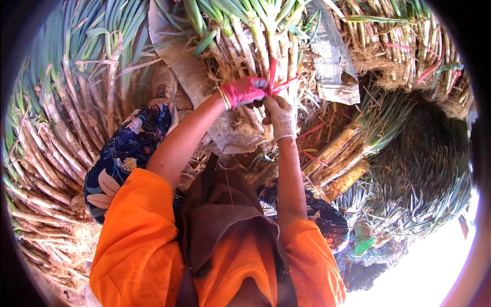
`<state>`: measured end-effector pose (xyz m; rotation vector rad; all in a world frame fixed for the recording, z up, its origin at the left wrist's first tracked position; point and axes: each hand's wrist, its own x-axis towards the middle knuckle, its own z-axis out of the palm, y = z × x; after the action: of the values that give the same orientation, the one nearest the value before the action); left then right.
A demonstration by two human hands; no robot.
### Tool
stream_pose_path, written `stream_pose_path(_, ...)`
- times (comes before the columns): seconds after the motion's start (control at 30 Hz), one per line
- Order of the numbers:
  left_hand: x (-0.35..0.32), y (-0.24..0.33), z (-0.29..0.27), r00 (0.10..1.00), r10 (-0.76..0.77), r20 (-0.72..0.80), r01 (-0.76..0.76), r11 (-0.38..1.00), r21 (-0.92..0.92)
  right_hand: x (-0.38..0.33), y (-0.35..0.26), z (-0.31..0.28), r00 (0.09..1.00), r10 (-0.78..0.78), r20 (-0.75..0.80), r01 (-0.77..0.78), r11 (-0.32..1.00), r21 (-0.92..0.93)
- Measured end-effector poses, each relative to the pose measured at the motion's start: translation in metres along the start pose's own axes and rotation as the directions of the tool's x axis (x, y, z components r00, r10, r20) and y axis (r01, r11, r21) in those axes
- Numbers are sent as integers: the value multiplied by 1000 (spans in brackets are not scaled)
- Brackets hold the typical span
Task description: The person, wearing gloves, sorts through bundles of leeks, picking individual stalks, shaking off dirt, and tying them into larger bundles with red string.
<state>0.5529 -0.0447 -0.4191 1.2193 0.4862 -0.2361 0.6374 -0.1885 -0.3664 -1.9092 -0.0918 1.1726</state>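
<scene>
A bundle of long green onions (258,43) lies in front of me, leaves pointing away and roots toward me. A red plastic tie (273,74) rests against its stalks, with its ends sticking up and to the right. My left hand (244,92), in a pink glove with dark fingertips, is closed at the tie. Close beside it, my right hand (279,114), in a whitish knit glove, also pinches the tie. The fingertips of both hands nearly meet, and the tie between them is partly hidden. Beneath the bundle is a worn brown sheet (190,69).
Loose green onions (61,133) are heaped along the left. Bundles with red ties (404,41) lie at the far right. Wooden pieces (348,180) sit beside another bundle (381,123) on the right. Behind them spreads a dark green leafy heap (419,169). A grey woven sheet (335,53) hangs near my right hand.
</scene>
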Motion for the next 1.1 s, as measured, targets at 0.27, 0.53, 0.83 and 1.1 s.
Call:
stream_pose_path(0.27, 1, -12, 6, 992, 59, 115, -62, 998, 19, -38, -2, 1, 989, -59, 139, -41, 779, 625)
stream_pose_path(0.53, 5, -48, 9, 978, 173, -113, -145, 964, 221, -141, -108, -72, 707, -695, 133, 246, 417, 875)
stream_pose_path(0.83, -31, 32, 29, 934, -145, -327, 175, 983, 64, -101, -142, -70, 849, -514, -123, 504, 717, 481)
stream_pose_path(1.1, -159, 270, -23, 498, 659, -564, -802, 598, -10, -18, -42, -14, 951, -262, 164, 226, 951, 212)
